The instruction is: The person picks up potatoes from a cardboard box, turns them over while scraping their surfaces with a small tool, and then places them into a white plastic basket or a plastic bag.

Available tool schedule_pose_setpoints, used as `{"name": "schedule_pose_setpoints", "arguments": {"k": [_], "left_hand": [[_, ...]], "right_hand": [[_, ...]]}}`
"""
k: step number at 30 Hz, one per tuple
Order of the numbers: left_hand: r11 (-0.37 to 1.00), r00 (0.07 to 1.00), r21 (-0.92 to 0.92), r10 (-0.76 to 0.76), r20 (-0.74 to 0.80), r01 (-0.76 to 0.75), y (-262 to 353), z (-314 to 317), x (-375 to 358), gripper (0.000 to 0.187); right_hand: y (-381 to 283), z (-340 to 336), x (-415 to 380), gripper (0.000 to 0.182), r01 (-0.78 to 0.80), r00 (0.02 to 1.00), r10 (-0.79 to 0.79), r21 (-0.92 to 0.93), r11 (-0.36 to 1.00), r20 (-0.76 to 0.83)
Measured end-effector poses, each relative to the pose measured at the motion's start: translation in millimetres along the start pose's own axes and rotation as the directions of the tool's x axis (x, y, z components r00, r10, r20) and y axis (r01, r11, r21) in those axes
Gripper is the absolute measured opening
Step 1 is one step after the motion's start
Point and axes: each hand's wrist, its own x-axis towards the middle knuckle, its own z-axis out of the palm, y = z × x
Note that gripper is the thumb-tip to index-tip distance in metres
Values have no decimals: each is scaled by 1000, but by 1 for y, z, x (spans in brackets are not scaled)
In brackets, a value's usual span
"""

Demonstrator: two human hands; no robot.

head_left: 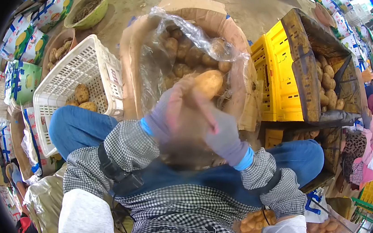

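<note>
A cardboard box lined with clear plastic stands in front of me, with potatoes inside. Over its near part, my gloved left hand is closed on a large yellowish potato, its fingers blurred by motion. My gloved right hand is just right of it, close below the potato, its fingers smeared by motion. Whether my right hand touches the potato or holds anything cannot be made out.
At the left stands a white plastic basket with a few potatoes. Yellow crates with dark-lined potatoes stand at the right. A green tub is at the upper left. A person in pink is at the far right.
</note>
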Motion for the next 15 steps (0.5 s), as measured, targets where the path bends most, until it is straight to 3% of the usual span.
{"name": "schedule_pose_setpoints", "arguments": {"k": [1,2,3,4,5,6,8,11,13,15], "left_hand": [[995,998,82,52,38,-55,0,-5,-1,38],[963,974,209,133,184,-171,-1,-8,-2,39],[954,969,225,157,189,-198,-2,-11,-4,42],[944,964,242,180,194,-225,-2,-6,-7,46],[974,986,155,158,53,-165,1,25,-14,50],[992,990,59,120,-80,-115,3,43,-17,55],[884,970,406,242,24,-231,6,42,-17,63],[482,911,797,364,195,-363,-3,45,-15,79],[304,849,825,402,343,-477,-8,33,-7,84],[497,928,790,287,240,-358,-4,29,-10,84]], "right_hand": [[0,2,-1,39,54,999,-54,12,998,4],[-1,0,0,38,-28,999,30,77,997,-26],[-3,-2,0,37,-106,992,115,148,983,-55],[-7,-15,7,38,-299,939,332,276,914,-84],[-8,-26,15,39,-460,844,531,399,793,-81],[-3,-32,20,40,-502,810,587,519,692,1],[4,-41,29,43,-560,733,657,706,433,179],[1,-40,28,48,-490,810,523,795,357,265],[4,-41,26,51,-451,845,465,820,352,265],[2,-48,27,54,-410,886,399,805,429,238]]}}
